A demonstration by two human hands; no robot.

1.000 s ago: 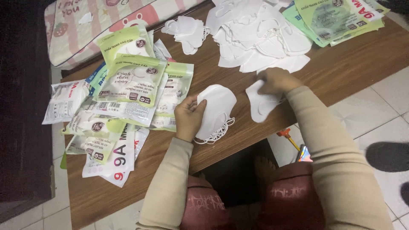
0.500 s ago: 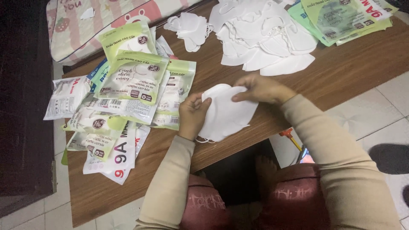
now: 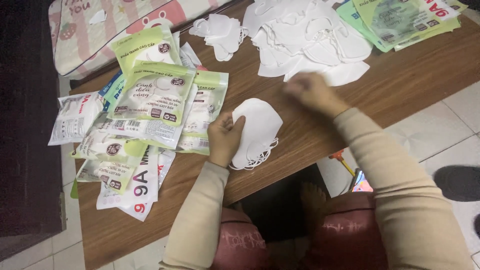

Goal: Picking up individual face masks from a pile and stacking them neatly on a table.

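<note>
Masks (image 3: 257,131) gripped in left hand (image 3: 225,137), right hand (image 3: 312,92) apart

Home: patterned mattress (image 3: 95,30), tiled floor (image 3: 445,130), wooden table (image 3: 400,85).

White face masks (image 3: 305,37) on a brown wooden table (image 3: 410,75), pale green and white packets (image 3: 150,95), beige sleeves (image 3: 395,185), pink striped cushion (image 3: 100,25).
</note>
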